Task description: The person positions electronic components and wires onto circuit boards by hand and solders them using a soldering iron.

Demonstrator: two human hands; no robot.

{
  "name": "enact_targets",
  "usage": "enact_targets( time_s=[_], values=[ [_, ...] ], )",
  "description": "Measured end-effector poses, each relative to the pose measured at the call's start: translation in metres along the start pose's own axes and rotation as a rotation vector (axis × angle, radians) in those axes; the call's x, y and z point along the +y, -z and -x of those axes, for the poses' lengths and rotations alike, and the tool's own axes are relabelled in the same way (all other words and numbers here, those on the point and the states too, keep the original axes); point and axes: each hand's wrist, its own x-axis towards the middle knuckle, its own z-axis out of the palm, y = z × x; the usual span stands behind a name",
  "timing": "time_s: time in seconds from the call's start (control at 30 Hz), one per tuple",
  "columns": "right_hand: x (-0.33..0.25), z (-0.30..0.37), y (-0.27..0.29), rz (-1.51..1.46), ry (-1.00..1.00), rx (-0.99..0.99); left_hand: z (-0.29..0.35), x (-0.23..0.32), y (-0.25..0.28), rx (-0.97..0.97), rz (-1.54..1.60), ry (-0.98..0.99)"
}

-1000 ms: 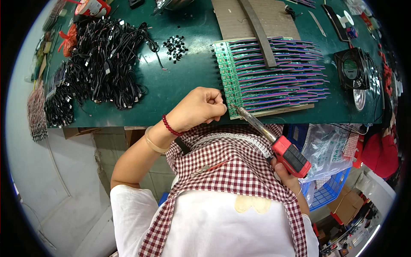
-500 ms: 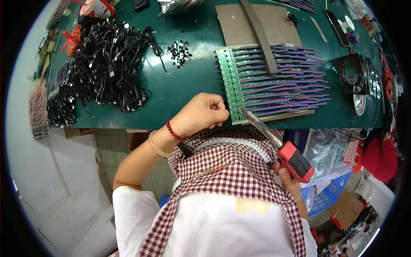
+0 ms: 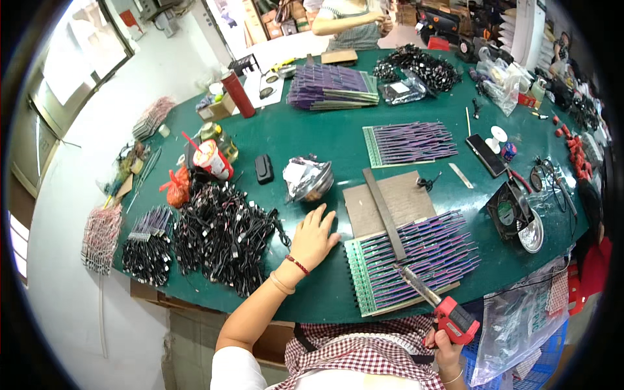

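My left hand (image 3: 314,238) reaches out over the green table with its fingers spread, holding nothing. Just beyond its fingertips lies a shiny silver bag (image 3: 308,180). In my right hand (image 3: 446,353) is a soldering gun (image 3: 456,320) with a red and black handle, its metal barrel slanting up and left over the circuit boards. The green circuit boards (image 3: 361,278) stand in a row, with small black parts along their left edge and purple and pink wires (image 3: 422,260) running right. A flat metal bar (image 3: 385,214) lies across the wires and a cardboard sheet (image 3: 364,205).
Left of my hand is a heap of black cables (image 3: 224,237), with a red cup (image 3: 213,160) and a black case (image 3: 264,169) behind. A fan (image 3: 506,211) and a phone (image 3: 486,155) are at right. More wired boards (image 3: 409,143) lie farther back. Across the table is another person (image 3: 351,26).
My left hand has moved from beside the boards' edge out across the table, its fingers spreading. The view has tipped up, showing more of the table. The soldering gun stays in my right hand.
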Motion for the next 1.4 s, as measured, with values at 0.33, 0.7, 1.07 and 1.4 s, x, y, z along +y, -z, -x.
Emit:
enact_targets(
  time_s=[0.33, 0.7, 1.07, 1.4],
  values=[
    [0.011, -0.010, 0.002, -0.031, -0.004, 0.090, -0.007, -0.015, -0.012, -0.043, -0.041, 0.035],
    [0.001, -0.021, -0.002, 0.014, 0.020, 0.057, -0.007, -0.071, -0.027, 0.064, -0.057, 0.232],
    [-0.005, -0.016, -0.006, -0.071, -0.043, 0.083, -0.008, -0.068, -0.021, -0.062, 0.040, 0.127],
    [-0.009, -0.026, -0.015, -0.031, 0.040, 0.037, -0.001, -0.058, 0.002, 0.093, 0.091, 0.002]
  ],
)
